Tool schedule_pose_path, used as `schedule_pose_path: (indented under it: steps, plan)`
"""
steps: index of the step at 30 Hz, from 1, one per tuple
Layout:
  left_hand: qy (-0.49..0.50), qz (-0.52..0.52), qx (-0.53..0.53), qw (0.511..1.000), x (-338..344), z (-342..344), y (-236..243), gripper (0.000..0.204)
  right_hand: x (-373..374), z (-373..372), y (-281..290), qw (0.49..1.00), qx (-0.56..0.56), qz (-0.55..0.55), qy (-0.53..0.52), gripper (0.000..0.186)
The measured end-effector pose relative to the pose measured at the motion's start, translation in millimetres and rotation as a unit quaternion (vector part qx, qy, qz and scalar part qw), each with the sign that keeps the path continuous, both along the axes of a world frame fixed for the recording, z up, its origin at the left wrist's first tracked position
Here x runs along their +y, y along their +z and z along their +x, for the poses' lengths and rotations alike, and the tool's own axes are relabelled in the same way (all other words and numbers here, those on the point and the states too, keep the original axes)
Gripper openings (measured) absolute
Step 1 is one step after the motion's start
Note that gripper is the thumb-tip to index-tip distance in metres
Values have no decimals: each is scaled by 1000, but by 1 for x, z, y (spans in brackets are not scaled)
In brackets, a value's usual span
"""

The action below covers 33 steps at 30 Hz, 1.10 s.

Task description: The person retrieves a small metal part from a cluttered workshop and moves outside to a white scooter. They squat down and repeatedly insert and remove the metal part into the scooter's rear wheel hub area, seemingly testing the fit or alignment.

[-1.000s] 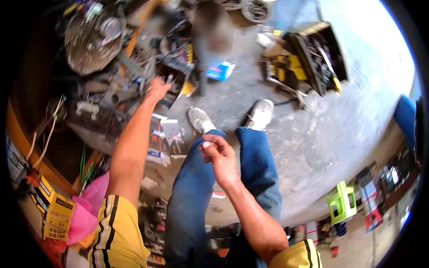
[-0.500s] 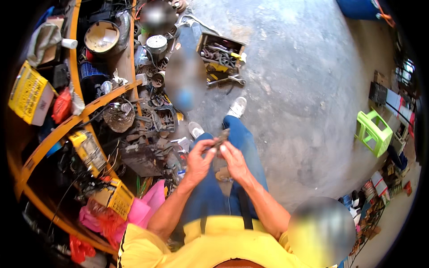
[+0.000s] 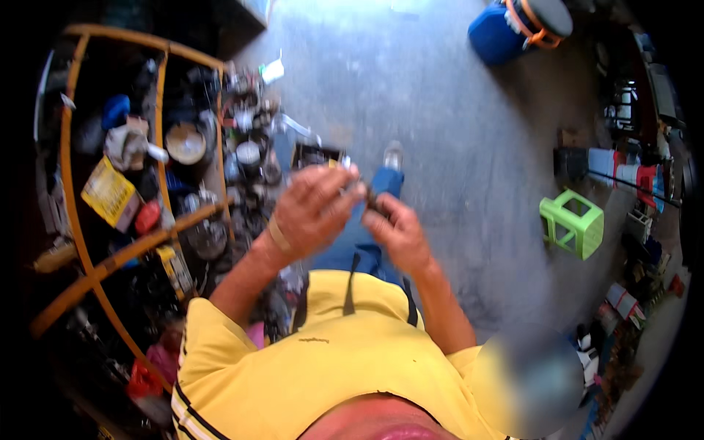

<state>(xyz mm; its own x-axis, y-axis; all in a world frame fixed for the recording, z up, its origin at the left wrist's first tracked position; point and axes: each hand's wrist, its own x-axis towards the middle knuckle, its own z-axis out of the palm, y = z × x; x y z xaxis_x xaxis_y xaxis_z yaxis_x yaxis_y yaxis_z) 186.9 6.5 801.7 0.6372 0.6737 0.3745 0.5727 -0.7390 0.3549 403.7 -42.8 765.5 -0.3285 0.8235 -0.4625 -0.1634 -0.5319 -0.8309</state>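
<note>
Closest in, the yellow shirt (image 3: 359,345) fills the bottom of the view, and out from it come both forearms, hands meeting above the lap. Here's the left hand (image 3: 312,209), back up, a tan band (image 3: 279,235) at its wrist, fingers bent inward; the fingertips reach the small dark part (image 3: 372,197), but blur hides whether they grip it, so I cannot tell. Across from it, the right hand (image 3: 400,231) pinches that part between thumb and fingers, right there in the gap between the two hands, up over the jeans (image 3: 337,255).

Below the hands, one pale shoe (image 3: 394,155) pokes out on the grey floor (image 3: 440,110). A dark box (image 3: 303,155) sits just past the left hand, partly covered by it. Off to the left, the orange shelf frame (image 3: 139,248) is packed, a yellow carton (image 3: 110,192) and a round tub (image 3: 185,143) among the clutter. Over right, well apart, a green stool (image 3: 583,229); farthest out, a blue barrel (image 3: 499,33) with orange trim.
</note>
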Motion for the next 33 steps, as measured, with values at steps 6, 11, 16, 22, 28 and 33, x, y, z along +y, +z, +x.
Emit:
schedule_pose_path:
  steps: [6, 11, 16, 22, 28, 33]
  plan:
    - [-22, 6, 92, 996, 67, 73, -33, 15, 61, 60, -14, 966, 54, -192, 165, 27]
    - [-123, -6, 131, 984, 159, 129, -37, 14, 144, 116, -8, 979, -85, 78, 167, 35]
    - [-182, -279, 245, 911, 297, 219, -42, 19, 252, 179, 20, 845, -427, 272, 170, 19]
    - [-107, -201, 201, 953, 456, 280, -50, 27, 439, 263, 15, 946, -287, 101, 114, 30]
    - [8, -186, 13, 982, 638, 275, 29, 28, 679, 301, 45, 973, -23, -65, 218, 27]
    - [141, -259, -44, 955, 743, 244, 45, 19, 858, 263, 67, 838, -199, 366, 352, 29]
